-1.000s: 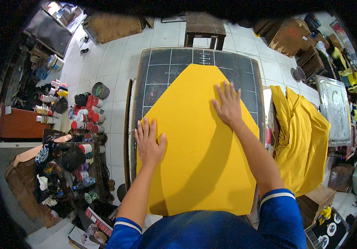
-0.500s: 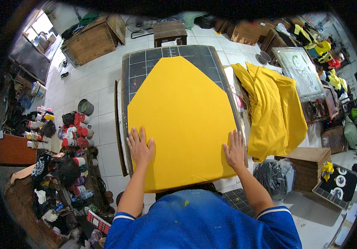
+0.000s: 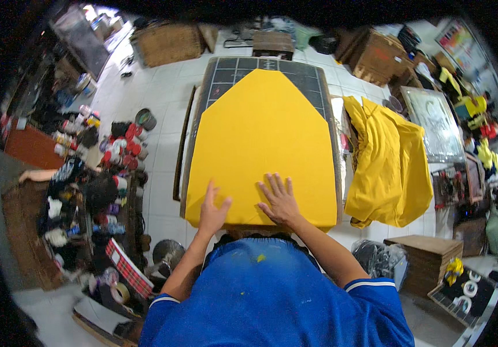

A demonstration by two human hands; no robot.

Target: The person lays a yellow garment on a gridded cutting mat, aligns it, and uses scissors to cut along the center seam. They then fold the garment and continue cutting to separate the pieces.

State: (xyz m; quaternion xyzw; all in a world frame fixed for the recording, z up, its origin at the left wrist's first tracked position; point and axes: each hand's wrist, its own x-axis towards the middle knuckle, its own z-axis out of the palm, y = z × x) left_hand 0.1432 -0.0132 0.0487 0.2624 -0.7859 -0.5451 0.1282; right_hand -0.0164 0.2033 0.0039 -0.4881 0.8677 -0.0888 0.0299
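Observation:
A yellow cloth [image 3: 263,139] with angled far corners lies smooth over a black board [image 3: 226,72] marked with white grid lines. Flat on the cloth near its front edge, right of the middle, rests my right hand [image 3: 281,201], fingers spread. My left hand [image 3: 213,213] is over the cloth's near left part, fingers apart and slightly blurred; whether it touches the cloth I cannot tell. Neither hand holds anything. Just right of the board, a second, rumpled yellow cloth [image 3: 385,162] hangs in folds.
Red-lidded containers [image 3: 130,147] and a dark bucket [image 3: 145,119] stand on the tiled floor to the left. A person's arm [image 3: 38,174] shows farther left. At right are a framed screen [image 3: 434,124], a cardboard stack [image 3: 428,248] and a plastic-wrapped bundle [image 3: 370,260].
My right hand has moved from the cloth's right edge inward to its near middle. My left hand has come off the left edge, turned inward. The whole view has shifted.

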